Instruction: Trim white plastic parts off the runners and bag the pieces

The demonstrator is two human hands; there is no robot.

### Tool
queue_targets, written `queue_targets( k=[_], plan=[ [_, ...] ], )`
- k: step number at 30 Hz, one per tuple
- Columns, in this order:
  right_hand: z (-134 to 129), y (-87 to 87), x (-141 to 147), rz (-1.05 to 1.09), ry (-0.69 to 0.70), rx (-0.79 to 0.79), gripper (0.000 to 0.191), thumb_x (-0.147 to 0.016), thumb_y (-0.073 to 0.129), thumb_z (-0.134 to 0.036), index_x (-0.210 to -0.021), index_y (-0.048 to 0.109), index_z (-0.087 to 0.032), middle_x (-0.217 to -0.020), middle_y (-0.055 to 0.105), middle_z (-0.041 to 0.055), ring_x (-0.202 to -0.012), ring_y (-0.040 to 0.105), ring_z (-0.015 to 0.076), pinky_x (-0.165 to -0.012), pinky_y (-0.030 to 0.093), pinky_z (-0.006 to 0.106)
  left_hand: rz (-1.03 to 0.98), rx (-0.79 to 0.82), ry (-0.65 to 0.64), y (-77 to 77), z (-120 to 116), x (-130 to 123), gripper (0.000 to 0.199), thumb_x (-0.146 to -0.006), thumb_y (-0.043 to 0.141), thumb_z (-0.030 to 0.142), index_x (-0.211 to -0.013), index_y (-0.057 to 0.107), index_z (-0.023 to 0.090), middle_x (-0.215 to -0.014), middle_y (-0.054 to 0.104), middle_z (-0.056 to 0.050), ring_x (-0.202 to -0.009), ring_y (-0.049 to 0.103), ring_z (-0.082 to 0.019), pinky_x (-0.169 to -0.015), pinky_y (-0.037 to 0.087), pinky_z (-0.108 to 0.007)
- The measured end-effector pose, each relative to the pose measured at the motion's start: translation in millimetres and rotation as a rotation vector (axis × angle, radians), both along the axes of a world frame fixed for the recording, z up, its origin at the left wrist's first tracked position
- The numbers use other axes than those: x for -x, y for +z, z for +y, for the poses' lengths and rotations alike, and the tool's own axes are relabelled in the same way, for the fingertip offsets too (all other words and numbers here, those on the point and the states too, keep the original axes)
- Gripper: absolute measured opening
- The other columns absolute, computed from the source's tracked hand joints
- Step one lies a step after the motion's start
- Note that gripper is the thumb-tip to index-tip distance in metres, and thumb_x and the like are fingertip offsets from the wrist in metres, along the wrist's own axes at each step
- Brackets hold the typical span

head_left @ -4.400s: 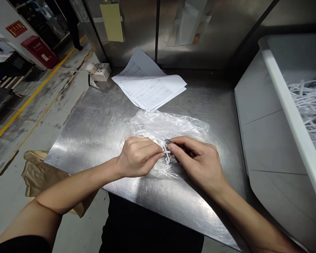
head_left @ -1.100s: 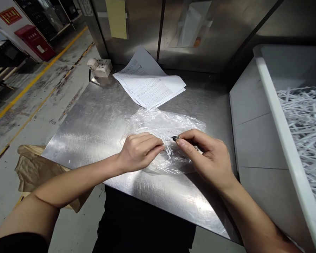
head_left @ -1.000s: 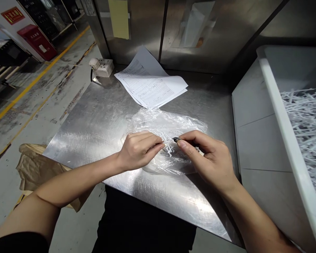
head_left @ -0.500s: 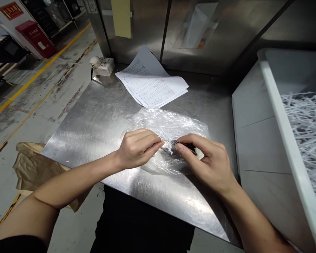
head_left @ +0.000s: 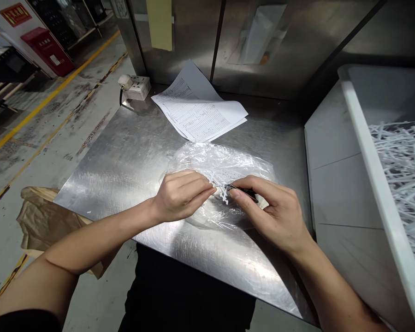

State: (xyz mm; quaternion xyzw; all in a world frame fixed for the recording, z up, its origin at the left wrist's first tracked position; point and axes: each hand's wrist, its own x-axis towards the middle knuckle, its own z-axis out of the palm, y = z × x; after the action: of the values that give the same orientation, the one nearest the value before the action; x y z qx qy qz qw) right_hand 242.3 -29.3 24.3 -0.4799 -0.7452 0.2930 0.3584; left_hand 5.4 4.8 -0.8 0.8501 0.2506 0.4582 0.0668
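My left hand [head_left: 183, 194] is closed in a pinch on a small branched white plastic piece [head_left: 222, 193], whose thin arms stick out past the fingertips. In my right hand [head_left: 275, 207] is a small dark hand tool [head_left: 251, 192], gripped between thumb and fingers. The tool's tip meets or nearly meets the right side of the white piece; its exact kind is hard to make out. Both hands are held over a crumpled clear plastic bag [head_left: 224, 159] on the steel table [head_left: 124, 161]. Something pale shows beside the right palm, mostly hidden.
Printed sheets [head_left: 202, 110] lie behind the bag. At the back left corner sits a power socket block [head_left: 138, 87] with a plug. A large white bin [head_left: 363, 138] full of white plastic pieces [head_left: 404, 166] stands close on the right. Brown paper [head_left: 48, 219] is beside the table's left edge.
The white piece has shifted or turned very slightly between the fingertips and the tool. Both hands stay in nearly the same place.
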Motion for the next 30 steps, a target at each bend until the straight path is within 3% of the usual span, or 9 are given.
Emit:
queue_targets(
  k=[5, 14, 30],
  plan=[
    [1.0, 0.2, 0.7, 0.024, -0.022, 0.043, 0.017, -0.105, 0.067, -0.034, -0.092, 0.073, -0.025, -0.083, 0.074, 0.0012, -0.073, 0.065, 0.0197, -0.068, 0.047, 0.035, -0.001, 0.031, -0.014, -0.5, 0.9, -0.1, 0.012, -0.106, 0.068, 0.017, -0.094, 0.068, 0.017, -0.078, 0.076, 0.000, -0.070, 0.072, -0.011, -0.066, 0.058, -0.025],
    [3.9, -11.6, 5.8, -0.018, -0.075, 0.267, 0.030, -0.102, 0.065, -0.039, -0.078, 0.070, -0.022, -0.067, 0.064, -0.0012, -0.062, 0.055, 0.0168, -0.058, 0.037, 0.031, 0.149, 0.194, 0.040, -6.1, -1.9, 0.2, 0.016, -0.105, 0.063, 0.016, -0.092, 0.071, 0.016, -0.075, 0.072, 0.002, -0.063, 0.063, -0.010, -0.061, 0.049, -0.024],
    [-1.8, -1.4, 4.9, 0.030, -0.002, 0.176, 0.023, -0.105, 0.066, -0.037, -0.087, 0.070, -0.024, -0.076, 0.068, 0.0001, -0.068, 0.059, 0.0180, -0.062, 0.041, 0.034, 0.108, 0.174, 0.062, -3.4, -1.3, -0.5, 0.018, -0.105, 0.062, 0.017, -0.089, 0.069, 0.017, -0.072, 0.070, 0.002, -0.062, 0.061, -0.010, -0.061, 0.048, -0.024]
  ],
)
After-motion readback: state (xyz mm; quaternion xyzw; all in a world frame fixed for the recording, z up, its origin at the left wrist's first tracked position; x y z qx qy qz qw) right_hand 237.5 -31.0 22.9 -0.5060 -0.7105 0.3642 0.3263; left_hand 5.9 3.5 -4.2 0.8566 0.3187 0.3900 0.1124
